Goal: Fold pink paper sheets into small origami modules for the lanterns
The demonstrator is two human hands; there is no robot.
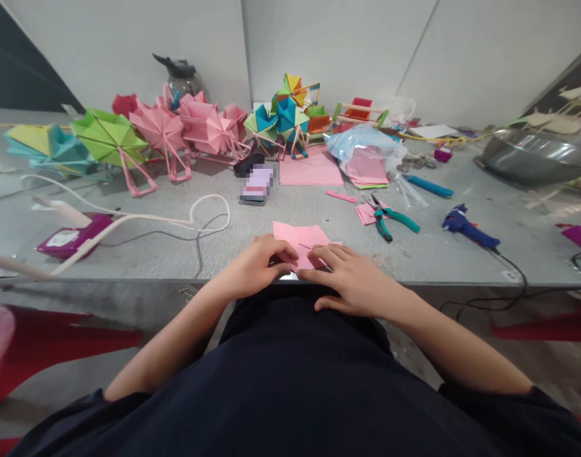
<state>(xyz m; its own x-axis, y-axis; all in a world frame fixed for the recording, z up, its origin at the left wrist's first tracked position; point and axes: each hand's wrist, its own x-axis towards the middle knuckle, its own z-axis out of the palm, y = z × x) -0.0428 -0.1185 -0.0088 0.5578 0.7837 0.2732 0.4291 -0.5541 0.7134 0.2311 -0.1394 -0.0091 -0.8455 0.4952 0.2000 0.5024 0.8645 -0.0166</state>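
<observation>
A folded sheet of pink paper (297, 238) lies at the table's near edge, with creases and a raised fold across it. My left hand (259, 263) curls over its left side, thumb and fingers closed on the near left edge. My right hand (352, 279) rests on the right side, fingers stretched over the paper and the thumb spread apart below the table edge. The fingers partly cover the paper's near edge.
Beyond lie a phone (256, 184), a pink cutter-like strip (341, 196), pliers (390, 219) and a blue glue gun (471, 228). Folded paper models (161, 130) line the back. A white cable (152, 218) runs left; a metal bowl (533, 155) stands right.
</observation>
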